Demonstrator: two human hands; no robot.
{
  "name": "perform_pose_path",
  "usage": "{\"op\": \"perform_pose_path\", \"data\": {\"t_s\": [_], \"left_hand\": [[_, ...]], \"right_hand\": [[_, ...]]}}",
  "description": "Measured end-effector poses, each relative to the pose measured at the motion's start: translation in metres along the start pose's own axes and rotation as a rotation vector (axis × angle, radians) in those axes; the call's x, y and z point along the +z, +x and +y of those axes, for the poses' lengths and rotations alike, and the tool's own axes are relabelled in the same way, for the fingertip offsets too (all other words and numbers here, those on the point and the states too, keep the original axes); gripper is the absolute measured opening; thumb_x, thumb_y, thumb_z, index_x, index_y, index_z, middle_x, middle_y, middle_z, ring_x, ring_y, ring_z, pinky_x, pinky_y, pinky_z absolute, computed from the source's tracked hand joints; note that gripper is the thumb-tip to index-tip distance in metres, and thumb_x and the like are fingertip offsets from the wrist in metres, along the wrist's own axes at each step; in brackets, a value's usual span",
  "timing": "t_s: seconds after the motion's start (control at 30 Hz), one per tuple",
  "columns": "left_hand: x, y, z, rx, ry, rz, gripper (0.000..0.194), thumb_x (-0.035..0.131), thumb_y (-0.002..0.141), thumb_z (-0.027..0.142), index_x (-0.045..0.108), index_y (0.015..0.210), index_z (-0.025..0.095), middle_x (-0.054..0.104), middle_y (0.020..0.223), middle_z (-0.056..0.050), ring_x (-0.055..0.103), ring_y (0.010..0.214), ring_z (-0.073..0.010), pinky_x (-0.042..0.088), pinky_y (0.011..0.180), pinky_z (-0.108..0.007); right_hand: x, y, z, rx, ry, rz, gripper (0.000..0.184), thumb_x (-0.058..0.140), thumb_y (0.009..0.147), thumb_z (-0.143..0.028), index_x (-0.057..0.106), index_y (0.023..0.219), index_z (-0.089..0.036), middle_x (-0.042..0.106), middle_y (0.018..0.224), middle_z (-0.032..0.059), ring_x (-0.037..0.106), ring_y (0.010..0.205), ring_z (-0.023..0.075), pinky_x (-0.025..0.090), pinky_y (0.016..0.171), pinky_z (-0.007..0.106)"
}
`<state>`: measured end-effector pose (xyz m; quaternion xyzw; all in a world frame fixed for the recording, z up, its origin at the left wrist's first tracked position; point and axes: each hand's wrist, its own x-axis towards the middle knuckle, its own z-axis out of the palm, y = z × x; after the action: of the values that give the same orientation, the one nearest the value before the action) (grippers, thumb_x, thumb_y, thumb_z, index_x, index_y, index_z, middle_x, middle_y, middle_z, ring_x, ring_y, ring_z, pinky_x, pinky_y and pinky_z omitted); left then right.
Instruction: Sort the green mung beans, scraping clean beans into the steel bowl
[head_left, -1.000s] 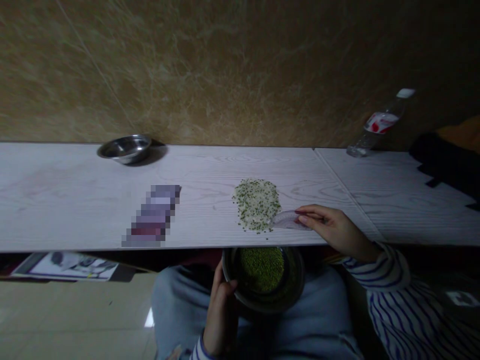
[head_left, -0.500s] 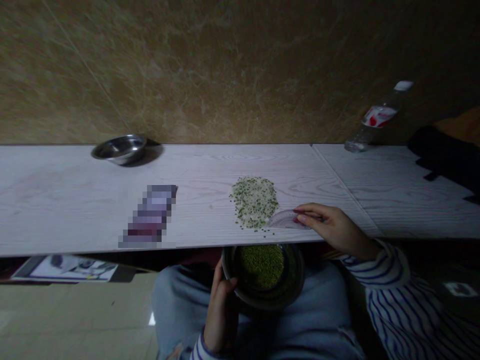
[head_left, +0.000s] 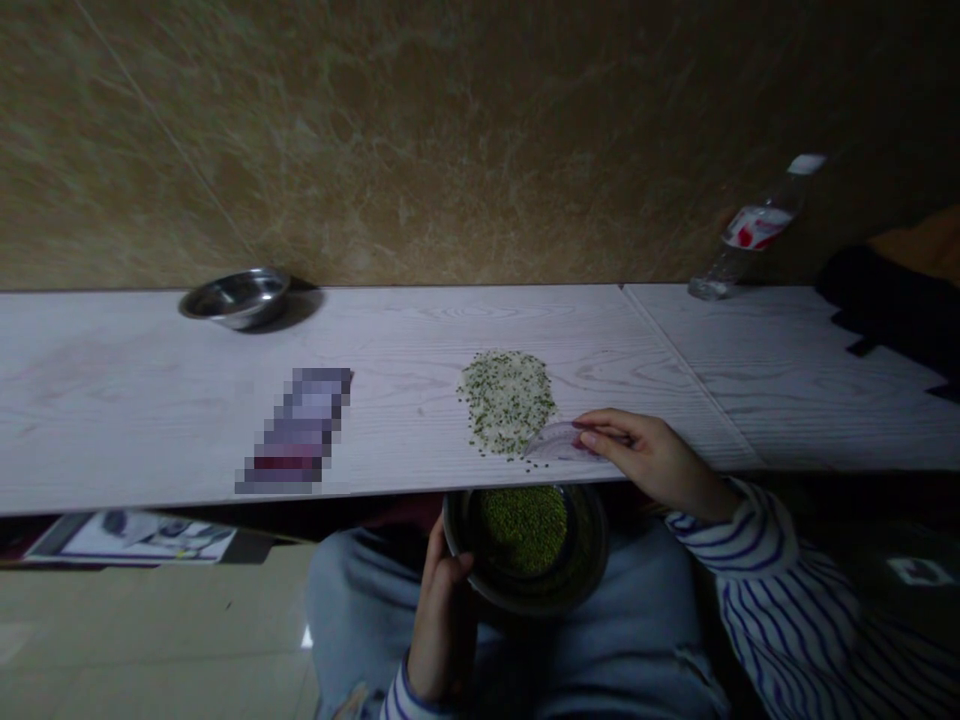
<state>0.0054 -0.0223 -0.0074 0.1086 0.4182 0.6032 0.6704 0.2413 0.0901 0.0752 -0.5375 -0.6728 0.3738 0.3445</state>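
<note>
My left hand [head_left: 444, 610] grips the left rim of a metal bowl [head_left: 589, 570] held over my lap, just below the table edge. Green mung beans [head_left: 529, 530] lie in that bowl. On the table above it spreads a flat patch of white rice grains mixed with mung beans [head_left: 506, 400]. Between the thumb and fingers of my right hand [head_left: 649, 455] is a clear plastic protractor [head_left: 559, 440]. Its left tip reaches the lower right border of the patch, where a few loose beans lie.
An empty metal bowl [head_left: 238, 300] stands by the wall at left. A pixelated flat object [head_left: 296, 430] lies on the white table [head_left: 397, 400]. A plastic bottle [head_left: 757, 228] stands at back right, near a dark bag-like thing [head_left: 885, 310]. Printed sheets [head_left: 142, 537] show below the table at left.
My right hand has shifted slightly left with the protractor, whose tip is now closer to the patch. The left hand and its bowl have hardly moved.
</note>
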Motion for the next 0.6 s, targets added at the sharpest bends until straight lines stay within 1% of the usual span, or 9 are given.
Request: {"op": "perform_pose_path", "data": {"t_s": [0.17, 0.33, 0.47, 0.6], "left_hand": [[-0.001, 0.001, 0.000, -0.008, -0.022, -0.022, 0.055, 0.069, 0.078, 0.026, 0.065, 0.133, 0.030, 0.069, 0.134, -0.006, 0.049, 0.139, -0.0332, 0.039, 0.113, -0.047], [-0.004, 0.002, 0.001, -0.006, -0.021, -0.028, 0.057, 0.070, 0.077, 0.026, 0.064, 0.134, 0.030, 0.069, 0.134, -0.006, 0.048, 0.139, -0.0339, 0.038, 0.114, -0.048], [-0.004, -0.001, 0.003, 0.002, -0.028, -0.024, 0.054, 0.068, 0.079, 0.026, 0.065, 0.132, 0.030, 0.069, 0.135, -0.005, 0.049, 0.139, -0.0317, 0.036, 0.115, -0.044], [-0.003, -0.002, 0.005, 0.008, -0.025, -0.015, 0.054, 0.067, 0.079, 0.026, 0.065, 0.133, 0.031, 0.069, 0.134, -0.005, 0.051, 0.136, -0.0323, 0.039, 0.112, -0.045]], "right_hand": [[0.003, 0.001, -0.001, -0.010, -0.008, -0.014, 0.024, 0.065, 0.084, -0.037, 0.077, 0.100, -0.024, 0.080, 0.097, 0.0056, 0.076, 0.089, 0.0235, 0.063, 0.084, 0.036], [0.009, 0.004, -0.003, -0.042, -0.030, -0.023, 0.023, 0.064, 0.085, -0.035, 0.078, 0.100, -0.024, 0.080, 0.099, 0.0051, 0.075, 0.092, 0.0229, 0.063, 0.085, 0.035], [0.013, 0.008, -0.006, -0.056, -0.029, -0.043, 0.024, 0.063, 0.085, -0.034, 0.077, 0.101, -0.024, 0.080, 0.099, 0.0055, 0.075, 0.092, 0.0230, 0.062, 0.086, 0.035], [0.015, 0.009, -0.007, -0.063, -0.032, -0.054, 0.024, 0.063, 0.085, -0.034, 0.077, 0.101, -0.023, 0.080, 0.100, 0.0064, 0.075, 0.092, 0.0237, 0.062, 0.085, 0.036]]}}
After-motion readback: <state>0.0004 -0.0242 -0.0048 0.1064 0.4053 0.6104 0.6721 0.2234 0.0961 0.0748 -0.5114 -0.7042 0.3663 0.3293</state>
